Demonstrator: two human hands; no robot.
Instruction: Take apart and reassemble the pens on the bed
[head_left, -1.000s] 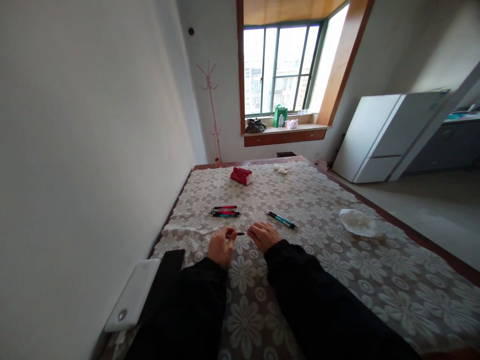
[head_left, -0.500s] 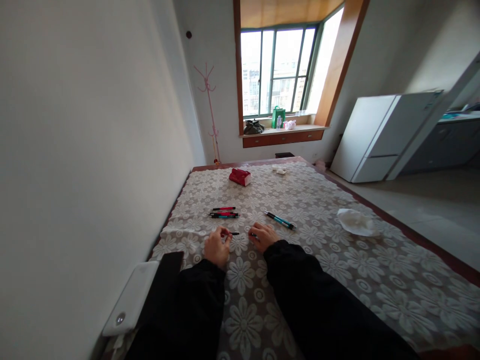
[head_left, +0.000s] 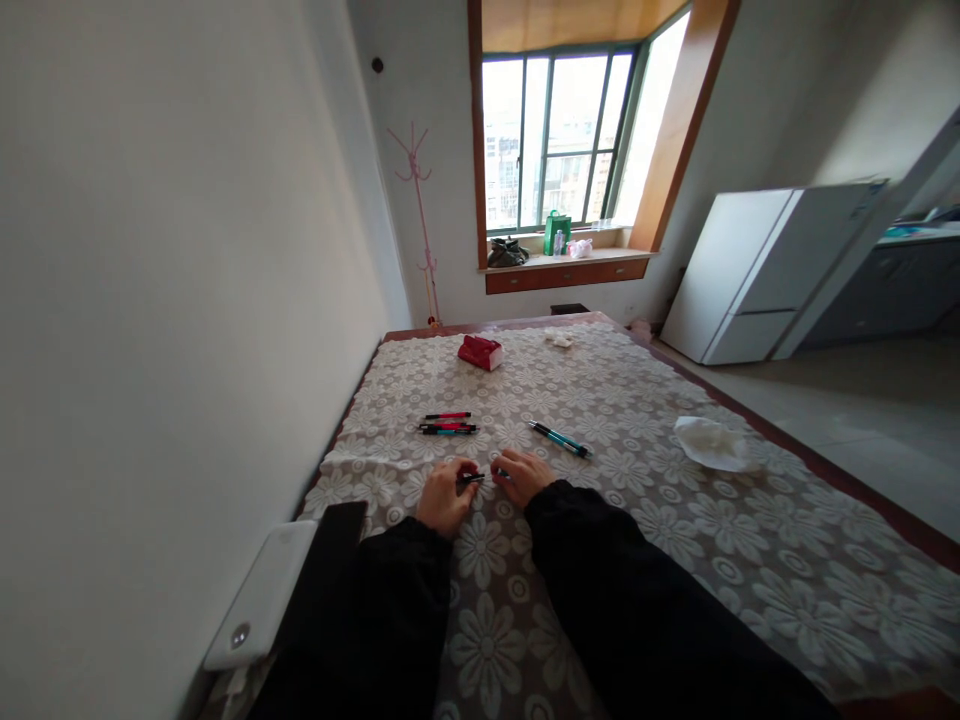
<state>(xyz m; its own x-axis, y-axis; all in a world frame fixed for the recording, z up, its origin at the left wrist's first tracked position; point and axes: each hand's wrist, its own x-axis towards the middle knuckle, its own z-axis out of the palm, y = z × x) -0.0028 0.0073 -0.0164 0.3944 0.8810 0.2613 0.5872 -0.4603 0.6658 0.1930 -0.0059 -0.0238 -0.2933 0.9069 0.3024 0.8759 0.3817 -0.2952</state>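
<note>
My left hand (head_left: pixel 444 500) is closed in a pinch around a small black pen part (head_left: pixel 472 478), whose tip points right toward the other hand. Just across a narrow gap, my right hand (head_left: pixel 527 478) curls its fingers on a small teal pen piece (head_left: pixel 502 474), mostly covered by the fingers. Beyond the left hand lie several red, black and teal pens (head_left: pixel 448 428) in a loose group. A teal and black pen (head_left: pixel 559 438), possibly with another beside it, rests slanted beyond the right hand.
A flowered cloth (head_left: pixel 487 640) covers the table. Farther back are a red packet (head_left: pixel 480 352) and a crumpled white scrap (head_left: pixel 558 340). White tissue (head_left: pixel 712 445) lies to the right. A white power bank-like device (head_left: pixel 262 600) and a dark slab (head_left: pixel 322 560) sit by the left wall.
My left hand has moved slightly right and nearer, bringing the black pen part closer to my right hand. My right hand has shifted a little left.
</note>
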